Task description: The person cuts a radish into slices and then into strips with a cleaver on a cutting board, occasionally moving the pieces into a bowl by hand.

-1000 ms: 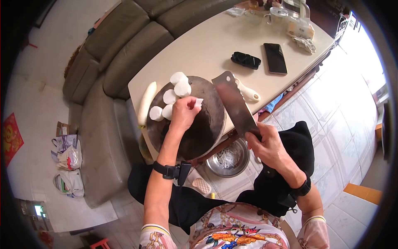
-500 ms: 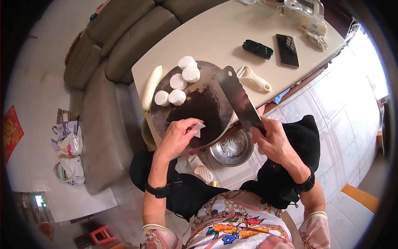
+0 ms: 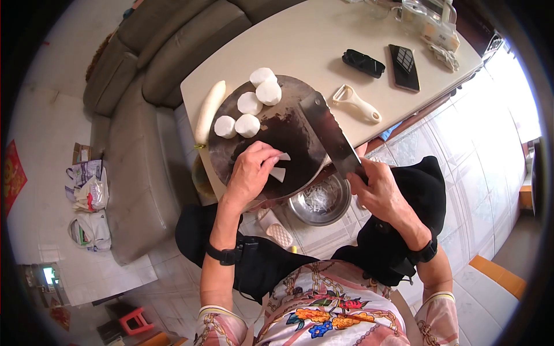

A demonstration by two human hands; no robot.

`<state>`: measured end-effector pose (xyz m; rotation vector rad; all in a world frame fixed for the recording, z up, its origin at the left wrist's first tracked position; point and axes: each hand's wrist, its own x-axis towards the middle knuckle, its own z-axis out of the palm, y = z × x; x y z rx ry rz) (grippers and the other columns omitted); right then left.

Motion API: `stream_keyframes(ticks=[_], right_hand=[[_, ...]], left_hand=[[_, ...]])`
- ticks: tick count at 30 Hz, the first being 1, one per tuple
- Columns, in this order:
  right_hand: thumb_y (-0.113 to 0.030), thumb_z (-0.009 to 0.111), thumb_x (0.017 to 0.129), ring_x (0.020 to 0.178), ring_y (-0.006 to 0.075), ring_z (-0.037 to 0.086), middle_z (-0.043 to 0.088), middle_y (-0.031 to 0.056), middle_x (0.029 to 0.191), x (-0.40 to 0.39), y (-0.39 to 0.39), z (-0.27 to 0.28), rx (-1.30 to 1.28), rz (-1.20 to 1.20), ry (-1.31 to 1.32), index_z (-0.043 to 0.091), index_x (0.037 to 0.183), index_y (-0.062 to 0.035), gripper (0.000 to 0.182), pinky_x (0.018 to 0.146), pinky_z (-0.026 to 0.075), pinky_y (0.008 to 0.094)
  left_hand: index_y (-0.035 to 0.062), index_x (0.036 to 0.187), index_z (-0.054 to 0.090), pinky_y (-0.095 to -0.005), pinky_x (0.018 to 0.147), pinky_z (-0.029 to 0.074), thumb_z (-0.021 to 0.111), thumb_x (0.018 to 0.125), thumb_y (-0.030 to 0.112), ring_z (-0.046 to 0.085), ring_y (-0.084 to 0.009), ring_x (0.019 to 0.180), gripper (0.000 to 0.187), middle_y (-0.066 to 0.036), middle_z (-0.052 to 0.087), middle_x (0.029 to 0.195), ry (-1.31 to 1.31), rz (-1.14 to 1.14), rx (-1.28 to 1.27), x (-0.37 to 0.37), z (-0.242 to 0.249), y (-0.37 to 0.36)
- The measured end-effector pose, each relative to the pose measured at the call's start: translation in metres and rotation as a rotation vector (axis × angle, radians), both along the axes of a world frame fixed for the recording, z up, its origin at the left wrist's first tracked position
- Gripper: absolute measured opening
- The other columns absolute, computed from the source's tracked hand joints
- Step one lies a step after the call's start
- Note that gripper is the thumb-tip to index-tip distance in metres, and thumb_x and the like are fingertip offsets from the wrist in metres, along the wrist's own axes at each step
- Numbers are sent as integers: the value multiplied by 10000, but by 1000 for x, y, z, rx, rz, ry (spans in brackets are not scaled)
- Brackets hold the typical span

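Across a cream table [image 3: 306, 40], with a round board [image 3: 297, 141] at one end, a radish [image 3: 210, 112] just beside it, a peeler [image 3: 359, 105], a black object [image 3: 363, 63] near a phone [image 3: 404, 67], plus pack [image 3: 441, 36], cloth [image 3: 444, 57] and clear containers [image 3: 414, 10] farther off.

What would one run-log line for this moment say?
left hand: pinching white piece over round board | right hand: gripping cleaver | board: five white chunks | bowl: below

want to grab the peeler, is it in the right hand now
No, the right hand grips the cleaver, and the peeler lies on the table.
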<state>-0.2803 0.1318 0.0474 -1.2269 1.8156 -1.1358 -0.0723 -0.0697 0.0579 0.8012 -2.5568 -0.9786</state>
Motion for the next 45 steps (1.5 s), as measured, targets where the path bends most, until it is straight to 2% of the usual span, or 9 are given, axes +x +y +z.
stream_keyframes(ticks=[4, 14, 16, 20, 22, 25, 31, 36, 45], right_hand=[[-90, 596, 928, 543, 115, 476, 526, 86, 599, 0, 0, 1, 3, 8, 23, 583, 890, 82, 177, 517, 410, 338], [-102, 610, 920, 519, 146, 446, 495, 98, 568, 0, 0, 6, -22, -15, 19, 560, 832, 74, 203, 501, 394, 357], [-103, 642, 882, 586, 401, 505, 479, 232, 606, 0, 0, 13, 27, -19, 5, 526, 760, 80, 249, 573, 409, 467], [-105, 643, 884, 601, 409, 507, 485, 239, 618, 1, -1, 14, 50, -13, -10, 525, 766, 82, 250, 583, 412, 471], [-99, 640, 885, 601, 409, 504, 481, 242, 618, 1, -1, 13, 28, -19, -27, 528, 772, 83, 242, 588, 414, 471], [-91, 636, 886, 599, 409, 503, 480, 244, 620, 1, -1, 12, -5, -13, -6, 538, 783, 85, 227, 589, 416, 473], [-86, 629, 891, 611, 417, 505, 487, 247, 628, 0, 0, 15, 53, -9, -16, 549, 794, 85, 212, 597, 420, 469], [-87, 629, 888, 616, 418, 507, 496, 246, 630, 1, 0, 14, 3, -22, -10, 550, 798, 82, 207, 598, 424, 469], [-70, 621, 886, 621, 429, 525, 500, 259, 634, -1, 4, 16, 14, -9, -15, 558, 809, 77, 178, 596, 432, 474]], left_hand=[[-21, 1059, 707, -319, 761, 516, 613, 915, 23, 673, -241, 834, 177, -120, 682, 922, -54, 37, 58, -8, -4, -5], [-8, 1067, 704, -323, 783, 508, 595, 921, 28, 667, -220, 855, 186, -114, 695, 918, -127, -68, 47, -4, 0, -16], [-2, 1047, 699, -329, 802, 504, 601, 921, 36, 663, -212, 870, 164, -112, 694, 920, -150, -24, 34, -2, 0, -15], [-1, 1029, 694, -325, 788, 506, 610, 917, 28, 662, -210, 863, 143, -108, 684, 927, -191, -26, 17, -2, 2, -15], [-4, 981, 689, -398, 796, 514, 617, 877, 13, 658, -321, 890, 128, -150, 669, 909, -116, -23, 5, -3, -1, -13], [-12, 1017, 687, -307, 763, 505, 632, 888, -17, 657, -207, 851, 140, -98, 663, 925, -104, 10, -15, -2, -6, -12], [0, 1030, 698, -308, 735, 516, 719, 835, 16, 649, -175, 830, 196, -95, 666, 915, -13, 206, 22, 7, 4, 8], [10, 954, 680, -362, 724, 544, 810, 733, 70, 659, -260, 787, 264, -121, 676, 963, -23, 187, -164, 13, -4, 38], [-16, 1014, 681, -322, 738, 538, 737, 781, -30, 668, -226, 801, 240, -118, 664, 929, 71, 240, -56, 17, -15, 37]])
